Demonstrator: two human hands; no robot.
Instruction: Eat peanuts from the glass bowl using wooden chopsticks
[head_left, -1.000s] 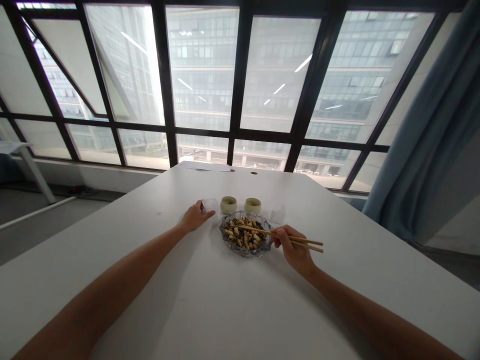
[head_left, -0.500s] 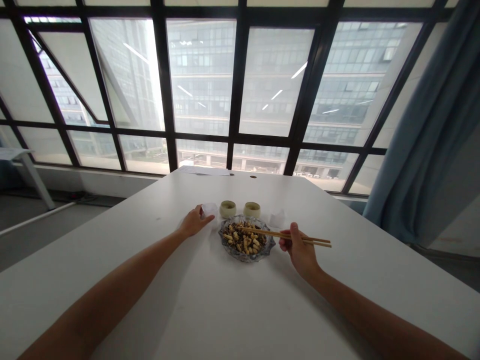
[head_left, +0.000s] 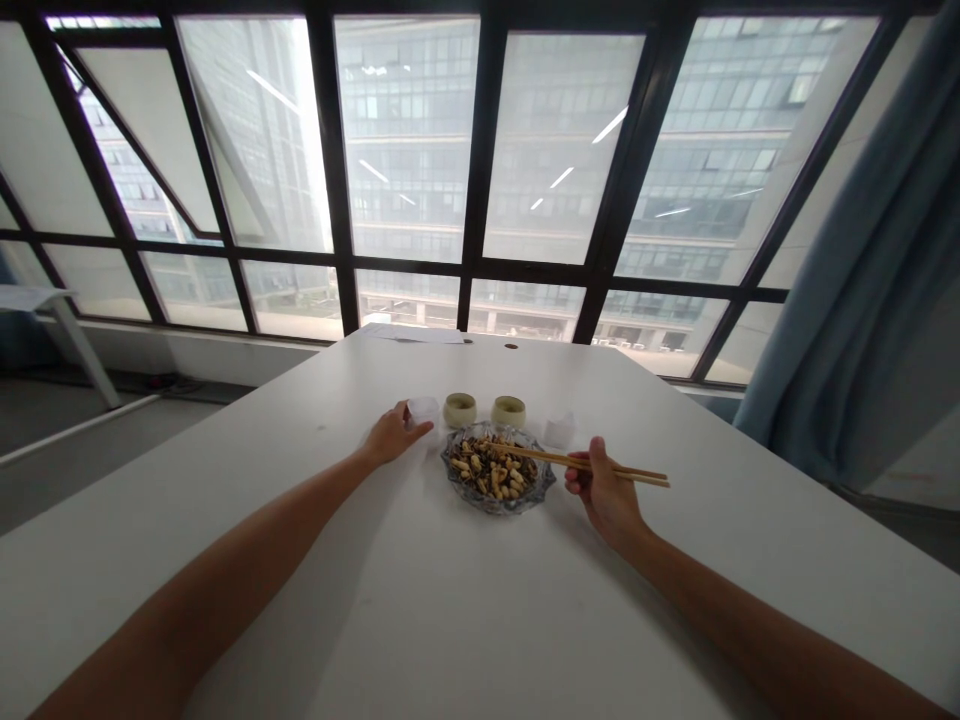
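My right hand (head_left: pixel 606 492) is closed around a pair of wooden chopsticks (head_left: pixel 631 474). Their tips reach left into a scalloped clear glass bowl (head_left: pixel 541 492) of peanuts (head_left: pixel 504 482) mixed with dark seeds (head_left: pixel 471 460); whether they pinch anything is too small to tell. To the left of the bowl, my left hand (head_left: pixel 394 434) grips a small translucent cup (head_left: pixel 424 408), its thumb in front and its fingers partly hidden. Two pale green cups (head_left: pixel 460 410) (head_left: pixel 509 411) stand side by side just behind the bowl.
Another translucent cup (head_left: pixel 559 430) stands right of the green cups. All of this rests on a white table (head_left: pixel 420 600), with white papers (head_left: pixel 416 334) at its far edge. Beyond are large framed windows, and a blue curtain (head_left: pixel 847 270) hangs at the right.
The camera view has tipped slightly downward. The chopstick tips have shifted very slightly right over the bowl's contents. My left hand stays at the translucent cup.
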